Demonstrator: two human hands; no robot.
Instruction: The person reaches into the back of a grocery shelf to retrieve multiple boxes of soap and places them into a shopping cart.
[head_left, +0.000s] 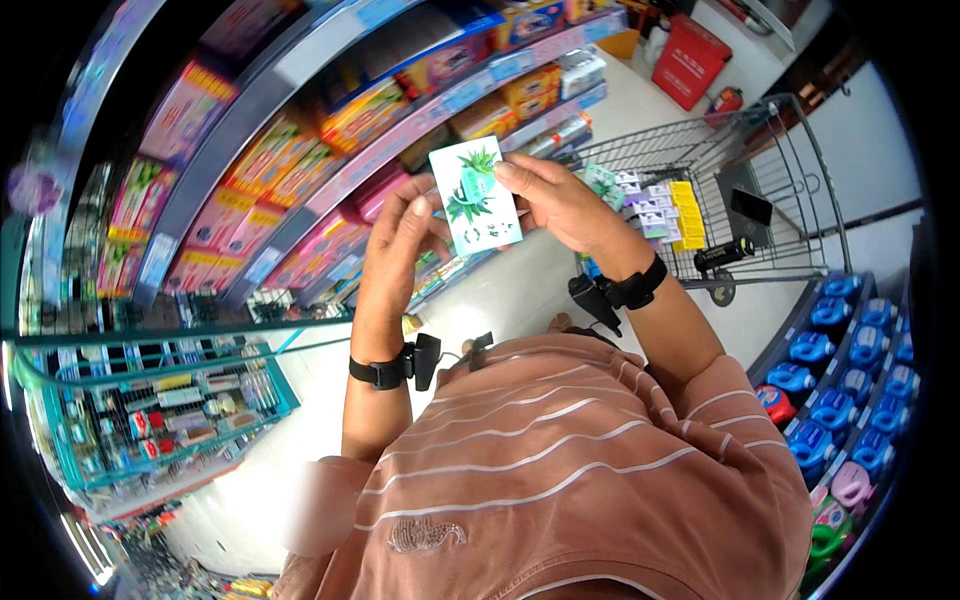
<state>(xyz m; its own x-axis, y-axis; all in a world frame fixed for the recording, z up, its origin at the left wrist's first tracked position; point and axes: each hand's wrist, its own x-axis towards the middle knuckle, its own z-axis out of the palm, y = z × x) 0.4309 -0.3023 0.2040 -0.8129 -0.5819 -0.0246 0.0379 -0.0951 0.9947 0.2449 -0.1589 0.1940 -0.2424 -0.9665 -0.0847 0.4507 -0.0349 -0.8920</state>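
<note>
A white and green box with printed green leaves is held up in front of the shelves, between my hands. My right hand grips its right edge, the thumb on the front face. At the box's left side is my left hand, its fingers partly behind the box and its thumb raised; whether it bears any weight is hard to tell. Black straps with small devices circle both wrists. Beyond my right hand stands a wire shopping cart holding a green-patterned pack, white and yellow packages and a black cylindrical item.
Shelves of boxed goods run along the upper left. Blue bottles fill a rack at right. A green-edged display bin stands at lower left. A red box and a fire extinguisher are beyond the cart.
</note>
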